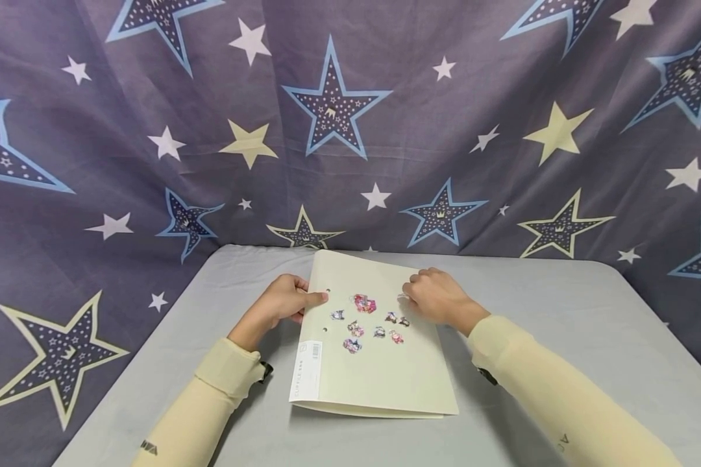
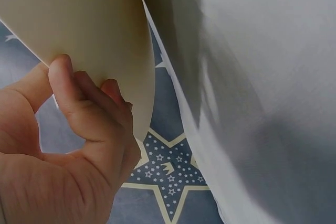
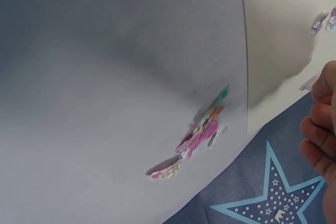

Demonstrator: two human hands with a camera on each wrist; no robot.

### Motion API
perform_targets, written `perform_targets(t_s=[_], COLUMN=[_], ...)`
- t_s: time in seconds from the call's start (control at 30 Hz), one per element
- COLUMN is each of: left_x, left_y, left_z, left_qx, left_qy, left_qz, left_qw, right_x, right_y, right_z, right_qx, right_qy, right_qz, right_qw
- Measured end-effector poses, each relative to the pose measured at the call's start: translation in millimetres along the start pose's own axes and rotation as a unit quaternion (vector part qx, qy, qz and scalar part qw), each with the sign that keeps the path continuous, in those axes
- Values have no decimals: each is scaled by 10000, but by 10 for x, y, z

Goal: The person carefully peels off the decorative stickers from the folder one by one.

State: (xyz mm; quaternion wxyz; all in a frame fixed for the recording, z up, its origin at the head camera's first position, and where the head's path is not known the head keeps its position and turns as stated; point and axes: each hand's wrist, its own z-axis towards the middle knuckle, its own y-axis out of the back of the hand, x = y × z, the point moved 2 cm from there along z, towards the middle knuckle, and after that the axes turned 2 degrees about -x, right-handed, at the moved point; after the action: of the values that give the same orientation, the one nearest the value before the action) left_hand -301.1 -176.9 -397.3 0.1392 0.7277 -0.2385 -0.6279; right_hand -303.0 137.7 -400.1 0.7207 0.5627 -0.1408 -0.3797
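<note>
A cream clip-file folder lies at a slant, its lower edge slightly parted. Several small colourful cartoon stickers are scattered over its cover. My left hand grips the folder's left edge, thumb on top near a punched hole; in the left wrist view its fingers support the cream board from below. At the upper right of the cover, my right hand pinches a small pale sticker at its fingertips, close over the board. Most of that sticker is hidden by the fingers.
The folder rests on a table with a light grey cloth. On the grey surface in the right wrist view lie colourful sticker pieces beside the folder edge. A dark star-patterned curtain hangs behind the table.
</note>
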Motion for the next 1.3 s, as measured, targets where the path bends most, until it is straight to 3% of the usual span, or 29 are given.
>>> perform_targets(t_s=[0.33, 1.03, 1.3], left_x=[-10, -16, -15], left_y=[-1, 10, 6], left_z=[-6, -7, -11], left_qx=[-10, -17, -11], left_qy=[14, 22, -3], left_qz=[17, 32, 30], left_qw=[10000, 10000, 10000], right_x=[-105, -515, -552], right_y=[50, -36, -72], right_z=[-68, -270, -301], right_qx=[264, 829, 1334], right_qy=[-62, -703, -952], right_qz=[-221, -564, -553], right_qw=[9994, 9925, 9849])
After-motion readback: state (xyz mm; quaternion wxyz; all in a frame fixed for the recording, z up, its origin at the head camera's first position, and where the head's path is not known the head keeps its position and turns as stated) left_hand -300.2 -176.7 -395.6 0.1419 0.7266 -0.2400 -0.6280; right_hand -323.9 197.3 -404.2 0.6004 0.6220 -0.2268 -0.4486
